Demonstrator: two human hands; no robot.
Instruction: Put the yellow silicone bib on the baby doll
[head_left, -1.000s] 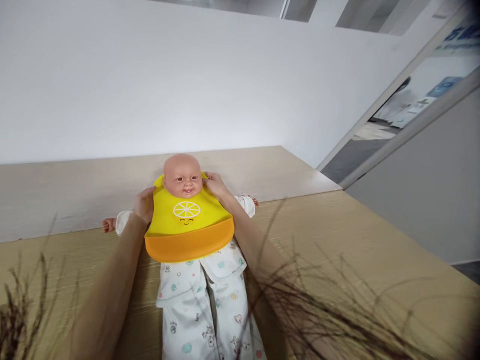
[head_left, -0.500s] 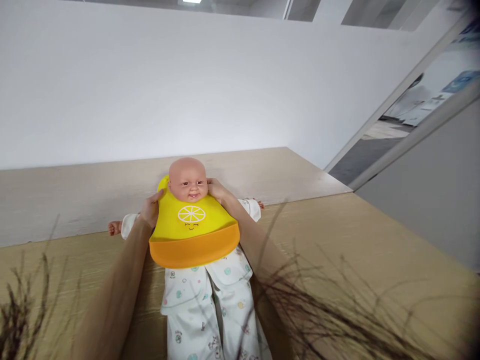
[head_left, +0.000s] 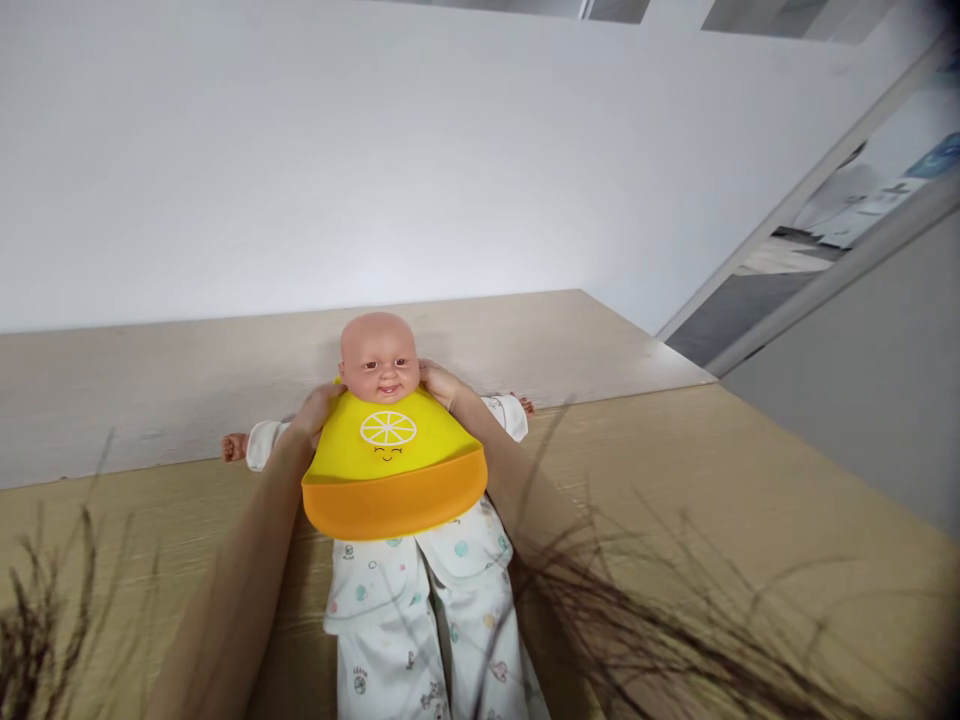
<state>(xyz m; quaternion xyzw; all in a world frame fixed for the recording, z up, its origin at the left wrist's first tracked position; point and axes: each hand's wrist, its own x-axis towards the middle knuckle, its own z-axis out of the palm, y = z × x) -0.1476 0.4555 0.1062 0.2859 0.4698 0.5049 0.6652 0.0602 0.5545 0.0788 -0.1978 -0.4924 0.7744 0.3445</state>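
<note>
A bald baby doll in white printed clothes lies on its back with its arms spread. Over its chest lies a yellow bib with a lemon-slice print and an orange pocket. My left hand is closed on the bib's neck edge, at the doll's neck on the left of the picture. On the other side, my right hand is closed by the neck, its fingertips hidden behind the doll's head. The bib's neck strap ends are out of sight.
The doll rests on a wooden tabletop, with a paler board behind it. A white wall rises beyond. To the right are a grey panel and a gap showing the floor. Strands of dark hair cross the lower view.
My left hand has brought the bib's upper left strap inward behind the doll's neck, so the strap now barely shows. My right hand stays by the neck. The view has shifted slightly.
</note>
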